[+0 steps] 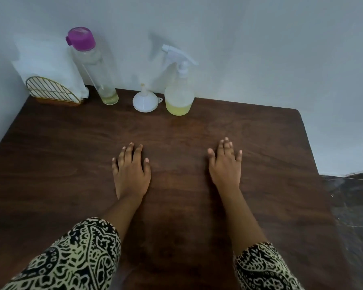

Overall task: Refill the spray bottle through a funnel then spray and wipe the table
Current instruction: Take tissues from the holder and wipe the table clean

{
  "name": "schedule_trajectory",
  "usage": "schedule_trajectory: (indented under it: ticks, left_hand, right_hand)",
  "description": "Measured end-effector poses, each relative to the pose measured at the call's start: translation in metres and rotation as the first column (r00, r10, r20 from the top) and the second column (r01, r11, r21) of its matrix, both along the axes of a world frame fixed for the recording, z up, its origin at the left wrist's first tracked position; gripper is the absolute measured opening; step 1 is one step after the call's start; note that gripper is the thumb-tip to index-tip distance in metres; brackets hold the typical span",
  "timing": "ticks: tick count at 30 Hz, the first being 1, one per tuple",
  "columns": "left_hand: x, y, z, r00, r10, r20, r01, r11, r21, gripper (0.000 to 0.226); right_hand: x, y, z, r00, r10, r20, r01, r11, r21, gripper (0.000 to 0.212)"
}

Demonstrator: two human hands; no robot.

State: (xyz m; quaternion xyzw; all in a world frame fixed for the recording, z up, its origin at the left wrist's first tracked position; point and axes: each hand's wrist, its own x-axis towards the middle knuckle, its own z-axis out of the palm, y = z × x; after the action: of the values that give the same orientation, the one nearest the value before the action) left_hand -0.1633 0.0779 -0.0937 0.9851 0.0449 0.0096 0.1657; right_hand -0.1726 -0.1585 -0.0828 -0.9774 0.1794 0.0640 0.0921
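The left hand [131,171] and right hand [224,167] are lying flat, fingers straight and holding nothing, on the dark wooden table [50,164], while the clear white-triggered plastic spray bottle [179,91] is standing upright at its far edge, ahead between them, seemingly about equally near either.

Along the table's [260,143] far edge stand a napkin holder [50,91] at the far left corner, a tall bottle [94,68], a funnel [145,101] and a spray bottle [179,91], narrow gaps between them. The far right corner lies open.
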Motion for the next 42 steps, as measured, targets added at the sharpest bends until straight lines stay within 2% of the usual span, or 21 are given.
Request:
schedule_trajectory:
  ticks: [1, 4, 6, 8, 11, 12, 14, 16, 18, 20, 22, 24, 26, 28, 30, 33, 35, 36, 38, 40, 42]
  left_hand:
    - [0.0, 0.0, 0.0, 1.0, -0.003, 0.003, 0.003, 1.0, -0.002, 0.046]
    - [-0.001, 0.0, 0.001, 1.0, -0.005, 0.007, 0.005, 1.0, 0.003, 0.047]
    - [-0.002, -0.001, 0.002, 1.0, -0.006, 0.007, 0.006, 1.0, 0.006, 0.047]
    - [-0.002, 0.0, 0.002, 1.0, -0.015, 0.007, 0.015, 1.0, 0.004, 0.047]
    - [-0.004, 0.001, 0.003, 1.0, -0.024, 0.004, 0.024, 1.0, -0.004, 0.047]
    - [-0.005, 0.001, 0.004, 1.0, -0.03, 0.001, 0.03, 1.0, -0.01, 0.047]
    - [-0.007, 0.001, 0.006, 0.999, -0.047, -0.01, 0.047, 0.999, -0.019, 0.046]
    - [-0.01, 0.002, 0.008, 0.997, -0.069, -0.021, 0.069, 0.997, -0.027, 0.047]
    - [-0.015, 0.003, 0.008, 0.995, -0.091, -0.037, 0.09, 0.996, -0.027, 0.048]
    - [-0.025, 0.002, 0.007, 0.994, -0.09, -0.058, 0.09, 0.996, -0.002, 0.05]
    - [-0.035, -0.003, 0.005, 0.994, -0.068, -0.083, 0.071, 0.997, 0.031, 0.052]
    - [-0.039, -0.007, 0.005, 0.994, -0.047, -0.099, 0.052, 0.997, 0.049, 0.053]
    - [-0.039, -0.009, 0.006, 0.993, -0.029, -0.113, 0.035, 0.998, 0.051, 0.053]
    - [-0.037, -0.01, 0.005, 0.993, -0.014, -0.119, 0.021, 0.998, 0.058, 0.053]
    - [-0.037, -0.01, 0.004, 0.993, -0.006, -0.115, 0.012, 0.999, 0.053, 0.053]
    - [-0.036, -0.01, 0.003, 0.995, 0.001, -0.104, 0.003, 0.999, 0.036, 0.053]
    - [-0.035, -0.01, 0.002, 0.995, 0.005, -0.102, -0.001, 0.999, 0.04, 0.053]
    - [-0.035, -0.01, 0.002, 0.995, 0.007, -0.099, -0.002, 0.999, 0.044, 0.053]
    - [-0.035, -0.01, 0.002, 0.996, 0.015, -0.093, -0.011, 0.999, 0.041, 0.053]
    - [-0.035, -0.01, 0.001, 0.996, 0.017, -0.091, -0.013, 0.999, 0.039, 0.053]
    - [-0.034, -0.01, 0.0, 0.996, 0.016, -0.087, -0.013, 0.999, 0.034, 0.053]
  right_hand:
    - [-0.013, 0.003, 0.001, 1.0, 0.007, -0.005, -0.007, 1.0, 0.004, 0.071]
    - [-0.055, 0.036, 0.004, 0.946, 0.323, -0.022, -0.32, 0.943, 0.095, 0.084]
    - [-0.067, 0.032, 0.003, 0.898, 0.439, -0.027, -0.437, 0.897, 0.058, 0.093]
    - [-0.062, 0.007, 0.0, 0.946, 0.325, 0.003, -0.325, 0.946, -0.006, 0.09]
    - [-0.053, -0.02, 0.0, 0.999, -0.04, -0.036, 0.04, 0.999, -0.022, 0.075]
    - [-0.053, -0.013, 0.002, 0.998, -0.057, -0.038, 0.057, 0.998, -0.008, 0.074]
    - [-0.053, 0.019, 0.007, 0.992, 0.124, -0.008, -0.124, 0.991, 0.058, 0.072]
    - [-0.064, 0.052, 0.01, 0.913, 0.409, 0.001, -0.407, 0.907, 0.108, 0.069]
    - [-0.066, 0.052, 0.008, 0.839, 0.544, 0.002, -0.543, 0.838, 0.063, 0.068]
    - [-0.053, 0.025, 0.004, 0.895, 0.447, 0.012, -0.447, 0.895, -0.008, 0.069]
    - [-0.039, -0.008, 0.003, 0.983, 0.182, 0.003, -0.182, 0.983, -0.017, 0.071]
    - [-0.026, -0.017, 0.006, 0.999, 0.025, -0.025, -0.025, 1.0, 0.013, 0.076]
    - [-0.021, 0.013, 0.008, 0.982, 0.188, -0.003, -0.187, 0.981, 0.049, 0.082]
    - [-0.026, 0.046, 0.006, 0.887, 0.461, -0.011, -0.458, 0.884, 0.095, 0.082]
    - [-0.022, 0.038, 0.002, 0.848, 0.53, 0.005, -0.529, 0.847, 0.051, 0.079]
    - [0.0, -0.011, 0.001, 0.981, 0.195, -0.003, -0.195, 0.981, -0.018, 0.078]
    - [0.01, -0.02, 0.006, 0.997, 0.035, -0.071, -0.034, 0.999, 0.022, 0.081]
    - [0.012, -0.006, 0.008, 0.997, 0.057, -0.051, -0.056, 0.998, 0.027, 0.083]
    - [0.015, 0.038, 0.007, 0.957, 0.288, 0.033, -0.289, 0.955, 0.069, 0.085]
    - [0.013, 0.073, 0.001, 0.823, 0.568, 0.004, -0.566, 0.819, 0.092, 0.084]
    - [0.024, 0.064, -0.001, 0.819, 0.574, 0.014, -0.574, 0.819, 0.02, 0.084]
